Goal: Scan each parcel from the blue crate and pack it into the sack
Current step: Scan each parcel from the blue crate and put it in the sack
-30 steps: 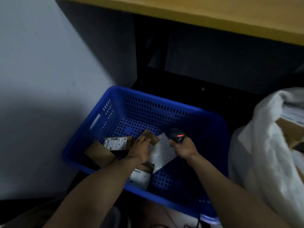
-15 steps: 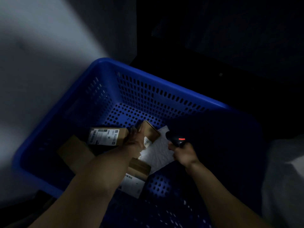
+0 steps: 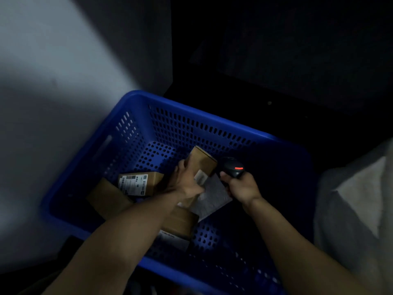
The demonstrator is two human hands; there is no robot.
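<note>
Just left of your right hand [image 3: 242,188], your left hand [image 3: 187,185] grips the tilted brown parcel [image 3: 203,161] inside the blue crate [image 3: 212,118] | right hand holds the scanner [image 3: 232,168] | turn the label [image 3: 201,177] squarely to it; hold steady | sack [image 3: 359,199] beyond right hand

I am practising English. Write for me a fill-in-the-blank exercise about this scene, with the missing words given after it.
1. The crate that holds the parcels is ____ in colour.
2. The right hand holds a scanner that shows a small ____ light.
3. The left hand grips a brown box, and the sack lies on the crate's ____ side.

Missing words: blue; red; right.
</note>
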